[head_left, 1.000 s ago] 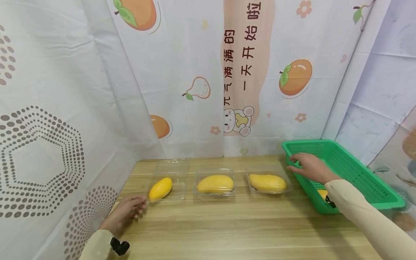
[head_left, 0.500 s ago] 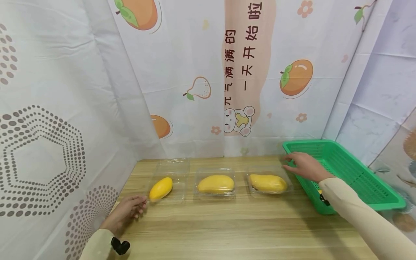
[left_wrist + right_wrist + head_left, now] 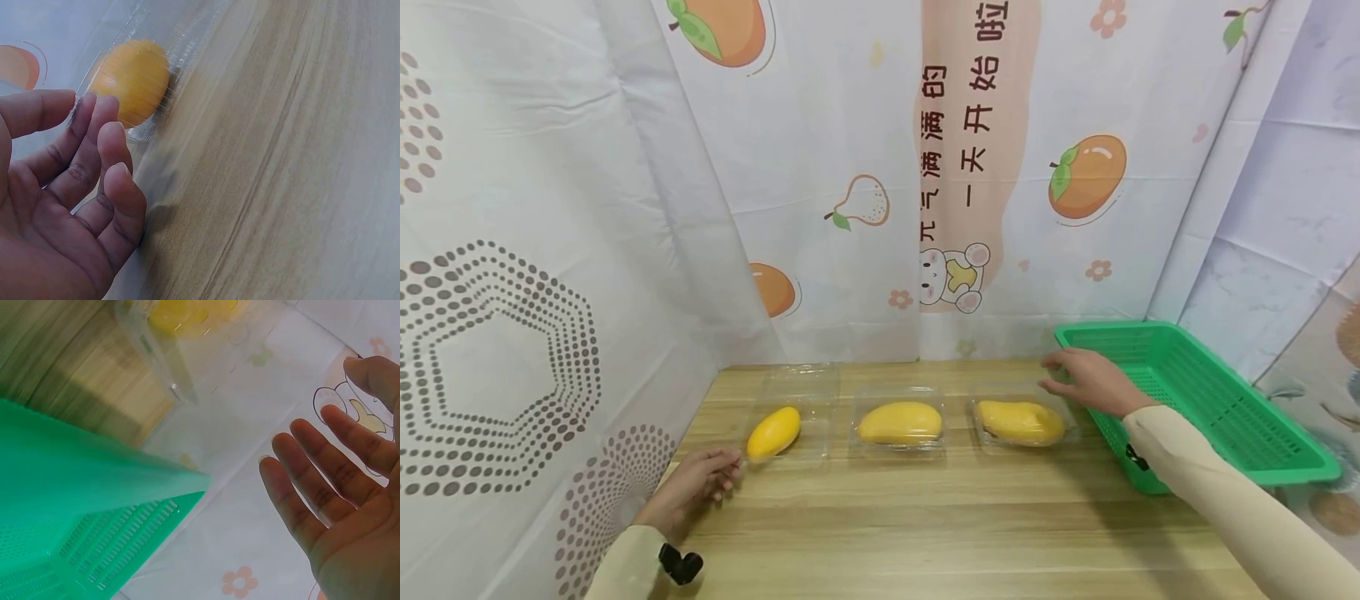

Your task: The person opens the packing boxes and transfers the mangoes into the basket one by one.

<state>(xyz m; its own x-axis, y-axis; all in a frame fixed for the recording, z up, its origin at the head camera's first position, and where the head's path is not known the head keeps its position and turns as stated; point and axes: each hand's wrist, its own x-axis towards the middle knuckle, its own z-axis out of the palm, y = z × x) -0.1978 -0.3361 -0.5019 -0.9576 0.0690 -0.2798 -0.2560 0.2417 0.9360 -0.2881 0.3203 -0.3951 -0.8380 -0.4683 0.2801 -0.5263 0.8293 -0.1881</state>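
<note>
- Left hand is hanging half-curled at open clear box; cannot tell if pinching.
- Right hand is hovering, fingers outstretched, holding nothing.
- Smooth, glossy yellow fruit is lying in box, long axis slanting near left to far right.

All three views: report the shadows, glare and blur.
Head: a soft shadow on the table below the right sleeve, small glints on the middle clear box; left wrist: bright streaks on the left clear box, soft shadows beside the left hand, table washed out toward the right; right wrist: nearest side of the green basket blurred, right hand dimly lit.
</note>
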